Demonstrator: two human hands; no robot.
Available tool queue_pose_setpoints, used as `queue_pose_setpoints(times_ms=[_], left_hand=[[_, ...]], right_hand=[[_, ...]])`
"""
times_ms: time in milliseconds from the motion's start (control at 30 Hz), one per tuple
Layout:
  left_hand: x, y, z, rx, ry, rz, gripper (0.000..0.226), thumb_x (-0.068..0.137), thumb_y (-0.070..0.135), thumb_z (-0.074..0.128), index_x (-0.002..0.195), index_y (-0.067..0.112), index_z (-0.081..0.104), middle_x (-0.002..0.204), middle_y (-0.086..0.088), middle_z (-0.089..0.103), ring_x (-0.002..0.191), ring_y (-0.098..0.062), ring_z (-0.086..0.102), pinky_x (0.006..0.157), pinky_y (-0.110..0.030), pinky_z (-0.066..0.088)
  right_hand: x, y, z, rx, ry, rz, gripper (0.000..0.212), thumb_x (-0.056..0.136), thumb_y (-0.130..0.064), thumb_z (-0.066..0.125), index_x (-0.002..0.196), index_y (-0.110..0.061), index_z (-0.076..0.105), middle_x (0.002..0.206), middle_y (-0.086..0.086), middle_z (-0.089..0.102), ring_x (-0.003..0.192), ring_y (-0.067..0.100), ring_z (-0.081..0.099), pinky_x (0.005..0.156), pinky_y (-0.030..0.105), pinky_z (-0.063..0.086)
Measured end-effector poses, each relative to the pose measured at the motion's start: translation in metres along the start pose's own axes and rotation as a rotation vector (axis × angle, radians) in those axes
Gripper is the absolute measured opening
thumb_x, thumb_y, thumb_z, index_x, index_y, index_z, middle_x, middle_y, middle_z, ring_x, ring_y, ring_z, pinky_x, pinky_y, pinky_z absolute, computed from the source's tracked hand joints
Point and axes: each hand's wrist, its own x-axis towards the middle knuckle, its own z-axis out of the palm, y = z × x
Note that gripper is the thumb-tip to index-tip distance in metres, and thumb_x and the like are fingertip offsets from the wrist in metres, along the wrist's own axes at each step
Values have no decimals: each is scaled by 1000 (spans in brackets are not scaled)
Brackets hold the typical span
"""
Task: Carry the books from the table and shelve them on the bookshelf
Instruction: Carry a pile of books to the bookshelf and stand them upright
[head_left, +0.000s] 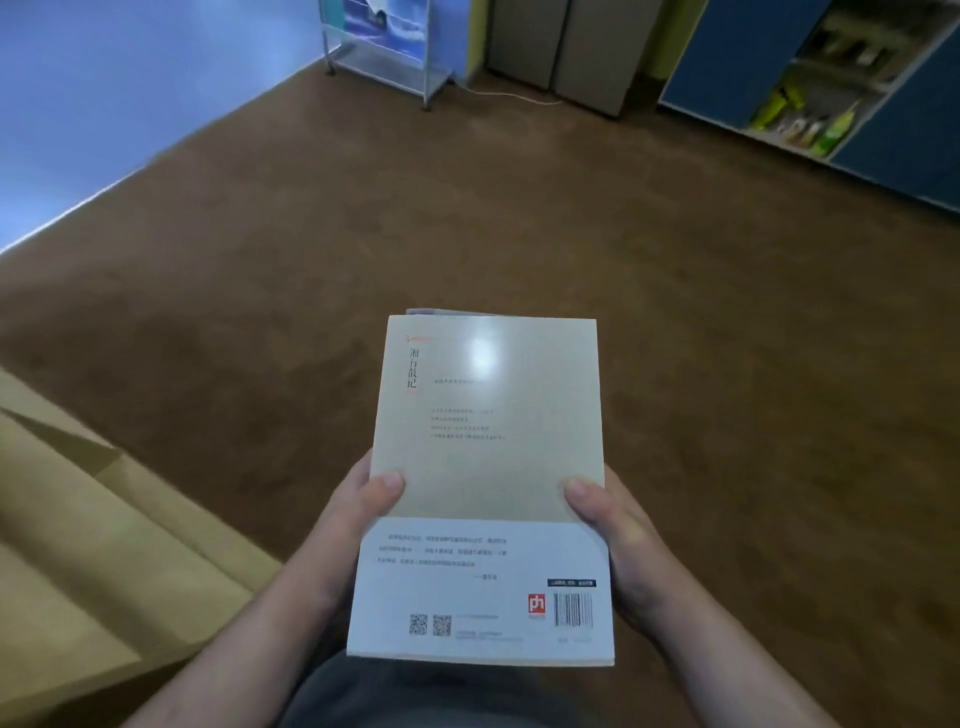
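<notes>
At far left we see a blue wall (104, 78) meeting the brown floor (519, 208). Below it, in the lower left corner, lies a slice of the tan table (78, 545), blurred.

Next comes the left hand (358, 514). It grasps the left edge of the book (488, 467), with the thumb pressed on the cover and the fingers hidden underneath.

High above, against the far wall, we see a metal rack (384, 52) standing on the floor.

The book is in the middle, held level in the air above the floor in front of the person and well apart from the table. Its beige back cover faces up. A white band wraps the near end and carries two QR codes, a red logo and a barcode. At the far edge a thin sliver of a second book (441, 312) peeks out from under it; we cannot tell more about it.

A white cable (509, 96) runs along the floor from the rack to a grey cabinet (561, 47).

The right hand (613, 525) grasps the book's right edge in the same way, thumb on top and fingers out of sight below.

At far right stands a blue shelf unit (810, 104) with green packages on its shelves.
</notes>
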Motion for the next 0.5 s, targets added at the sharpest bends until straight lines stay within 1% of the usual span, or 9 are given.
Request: queue_pose_setpoints(times_ms=[100, 167, 233, 267, 333, 367, 433, 467, 500], left_hand=[[34, 18, -5, -65, 18, 39, 98, 62, 58, 85, 139, 9, 50, 131, -25, 64, 112, -45, 66, 87, -51, 59], [49, 31, -8, -92, 54, 57, 91, 64, 53, 85, 137, 9, 53, 131, -27, 63, 111, -46, 65, 88, -55, 58], [59, 43, -10, -146, 119, 71, 77, 64, 45, 83, 130, 10, 60, 125, -27, 66, 102, -41, 70, 81, -49, 61], [63, 49, -11, -165, 147, 72, 74, 66, 43, 80, 129, 9, 61, 123, -27, 68, 99, -39, 72, 77, -46, 61], [71, 59, -13, -167, 168, 92, 74, 72, 43, 73, 133, 6, 57, 125, -27, 67, 102, -41, 70, 80, -47, 61], [75, 63, -15, -160, 184, 106, 77, 73, 45, 75, 136, 6, 54, 127, -28, 65, 106, -43, 68, 84, -50, 59], [85, 75, -17, -165, 242, 125, 89, 69, 53, 81, 139, 7, 51, 132, -28, 62, 113, -47, 64, 90, -56, 56], [90, 80, -20, -178, 279, 144, 90, 68, 53, 81, 139, 7, 51, 132, -28, 62, 113, -47, 64, 89, -55, 56], [95, 85, -21, -181, 313, 166, 85, 71, 50, 79, 138, 6, 51, 131, -28, 62, 110, -45, 65, 87, -53, 58]], right_hand=[[43, -29, -3, -39, -26, -5, 78, 72, -42, 71, 140, -9, 52, 124, 21, 71, 106, 39, 72, 81, 45, 61], [67, -47, -1, -52, -43, -2, 80, 70, -42, 72, 140, -9, 53, 123, 20, 72, 104, 36, 73, 81, 43, 62], [86, -63, 2, -71, -85, 4, 83, 68, -45, 75, 140, -10, 54, 123, 19, 72, 105, 36, 73, 83, 44, 62], [96, -71, 3, -83, -116, 11, 85, 67, -46, 78, 140, -10, 54, 123, 19, 72, 106, 36, 73, 83, 43, 62], [118, -88, 7, -97, -165, 27, 90, 63, -48, 82, 138, -9, 54, 120, 17, 74, 103, 34, 74, 78, 39, 63], [129, -95, 9, -106, -177, 37, 94, 59, -49, 86, 138, -8, 55, 119, 17, 75, 102, 33, 75, 76, 38, 63], [153, -109, 16, -143, -226, 64, 108, 51, -60, 91, 138, -9, 55, 122, 18, 73, 107, 36, 73, 81, 42, 63], [165, -117, 20, -166, -250, 80, 111, 47, -64, 91, 138, -9, 56, 122, 18, 73, 108, 36, 73, 81, 42, 63], [178, -125, 22, -187, -273, 83, 112, 45, -66, 91, 136, -11, 57, 120, 15, 75, 106, 33, 74, 79, 38, 63]])
